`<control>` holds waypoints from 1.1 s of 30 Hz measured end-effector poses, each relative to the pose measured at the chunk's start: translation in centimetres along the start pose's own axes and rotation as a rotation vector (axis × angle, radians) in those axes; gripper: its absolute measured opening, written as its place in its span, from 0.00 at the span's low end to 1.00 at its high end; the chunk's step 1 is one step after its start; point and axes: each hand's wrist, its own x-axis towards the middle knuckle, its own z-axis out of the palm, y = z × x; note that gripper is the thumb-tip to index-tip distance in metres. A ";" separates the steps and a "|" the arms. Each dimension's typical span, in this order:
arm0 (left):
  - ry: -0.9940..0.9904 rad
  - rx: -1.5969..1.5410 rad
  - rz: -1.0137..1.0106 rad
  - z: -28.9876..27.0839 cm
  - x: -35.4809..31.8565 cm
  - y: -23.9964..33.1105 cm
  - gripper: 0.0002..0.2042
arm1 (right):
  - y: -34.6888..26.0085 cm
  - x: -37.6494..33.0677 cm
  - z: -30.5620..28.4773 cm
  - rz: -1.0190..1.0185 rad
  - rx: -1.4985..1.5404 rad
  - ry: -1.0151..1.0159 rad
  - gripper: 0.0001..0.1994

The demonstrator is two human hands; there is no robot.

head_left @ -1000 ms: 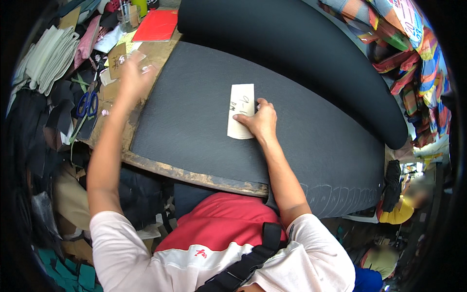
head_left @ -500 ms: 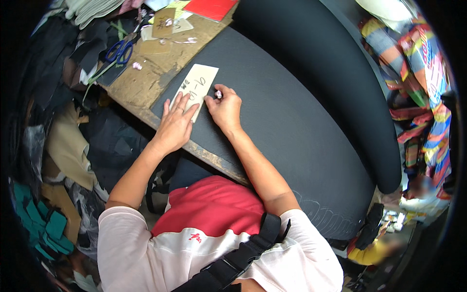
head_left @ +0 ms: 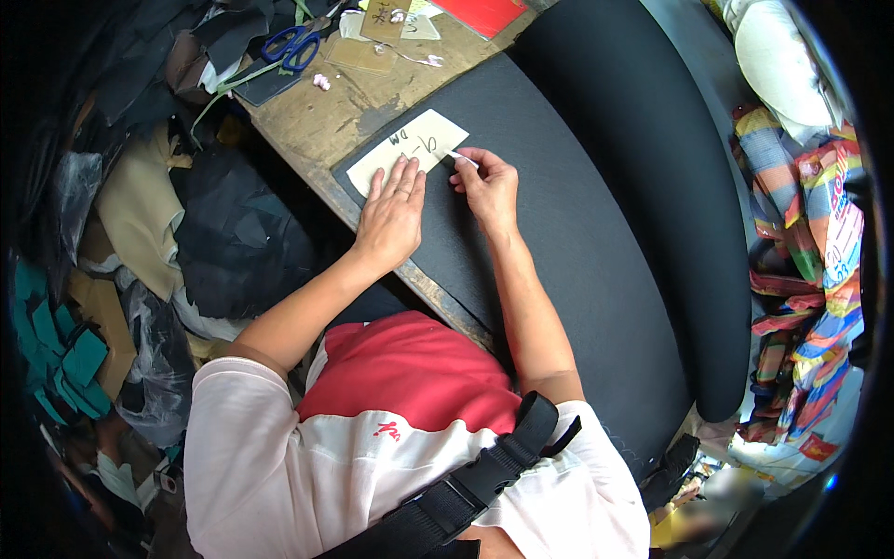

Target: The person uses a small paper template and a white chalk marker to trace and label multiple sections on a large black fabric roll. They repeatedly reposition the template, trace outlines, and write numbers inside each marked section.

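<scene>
A cream card template (head_left: 445, 129) with dark handwriting lies on the black sheet material (head_left: 577, 270). My left hand (head_left: 393, 216) presses flat on the template's lower part, its fingers stretched out. Beside the template's right corner, my right hand (head_left: 491, 186) pinches a slim white pen-like stick (head_left: 463, 159). The stick's tip is at the card's edge; I cannot tell whether it touches the material. My curled fingers hide the rest of the stick.
A thick black roll (head_left: 643, 177) runs along the right of the sheet. Blue-handled scissors (head_left: 293, 48), brown card pieces (head_left: 361, 56) and a red sheet (head_left: 486, 11) lie on the worn wooden table (head_left: 321, 116). Dark and beige scraps (head_left: 140, 214) are heaped at left.
The template has turned clockwise. My left hand has shifted over its lower part. My right hand has moved to its right corner, with the white stick's tip now at the edge.
</scene>
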 end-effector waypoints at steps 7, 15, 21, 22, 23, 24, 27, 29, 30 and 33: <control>0.037 -0.001 0.010 0.0 0.0 -0.1 0.21 | -1.6 2.2 3.1 -0.199 -0.259 -0.226 0.07; -0.078 -0.001 -0.013 -0.7 0.3 0.2 0.19 | -3.3 3.5 7.2 -0.317 -0.515 -0.504 0.09; -0.006 0.020 0.008 0.0 0.2 -0.1 0.21 | -4.0 5.6 8.5 -0.265 -0.795 -0.517 0.08; 0.038 0.016 0.011 0.1 0.2 -0.1 0.21 | -4.0 6.4 8.2 -0.249 -0.820 -0.513 0.08; 0.062 0.018 0.010 0.1 0.3 0.0 0.21 | -4.1 7.5 7.4 -0.260 -0.840 -0.452 0.08; 0.035 0.122 0.020 -0.1 0.4 -0.1 0.19 | -4.1 8.7 6.7 -0.234 -0.904 -0.350 0.07; -0.038 0.076 0.003 -1.3 1.6 -0.2 0.20 | -3.5 10.8 4.9 -0.197 -0.868 -0.132 0.06; -0.144 0.106 0.008 -2.4 3.2 -0.8 0.21 | -2.7 11.4 4.1 -0.223 -0.829 -0.034 0.06; -0.221 0.095 0.028 -2.9 4.0 -1.1 0.22 | -2.3 11.4 4.0 -0.268 -0.826 0.003 0.06; -0.363 0.088 0.093 -4.3 6.1 -2.1 0.24 | -1.6 11.0 3.6 -0.341 -0.780 0.020 0.07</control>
